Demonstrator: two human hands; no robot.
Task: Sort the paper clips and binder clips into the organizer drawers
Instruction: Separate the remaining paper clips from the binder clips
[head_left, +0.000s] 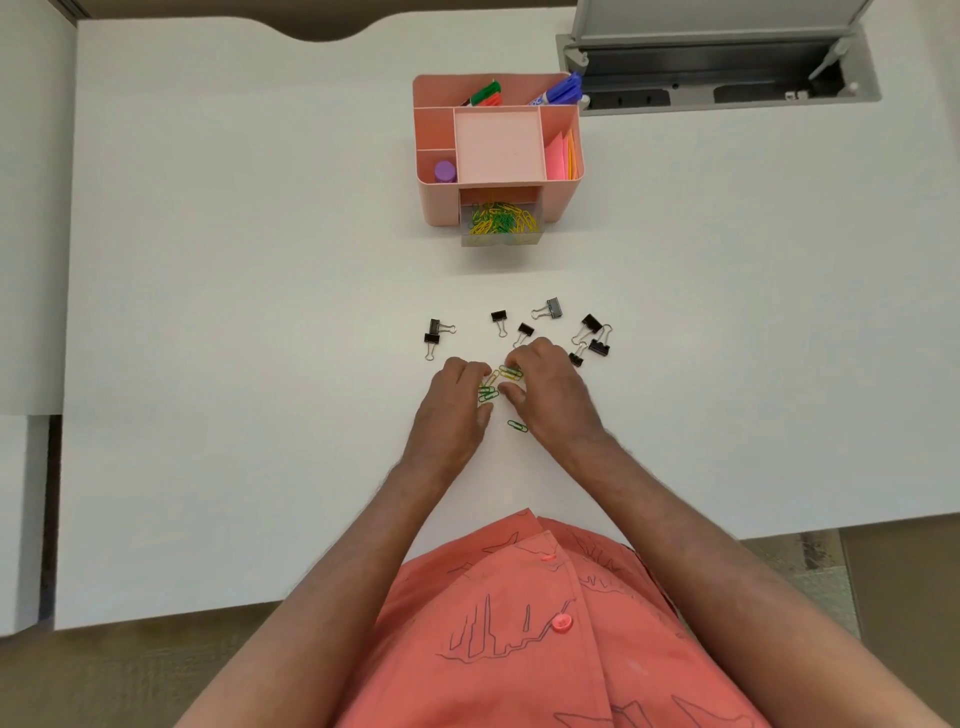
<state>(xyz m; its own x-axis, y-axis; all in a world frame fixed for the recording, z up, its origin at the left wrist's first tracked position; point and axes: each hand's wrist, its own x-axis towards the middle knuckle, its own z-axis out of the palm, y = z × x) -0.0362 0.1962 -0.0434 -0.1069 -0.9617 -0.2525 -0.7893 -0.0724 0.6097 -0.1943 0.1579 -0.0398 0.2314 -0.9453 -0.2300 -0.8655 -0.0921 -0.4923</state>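
A small heap of green and yellow paper clips (493, 383) lies on the white desk between my two hands. My left hand (457, 402) curls its fingers against the left side of the heap. My right hand (548, 387) pinches yellow clips at the heap's top right. One green paper clip (517, 426) lies apart, just below my right thumb. Several black binder clips (550, 325) are scattered in an arc beyond my hands. Farther back stands the pink organizer (498, 150), its clear drawer (501, 223) pulled out and holding many green and yellow paper clips.
The organizer's top compartments hold markers (558, 91), a purple cap (445, 171) and sticky notes (561, 158). A grey cable hatch (717, 67) stands open at the desk's back right. The desk's front edge runs just before my orange shirt.
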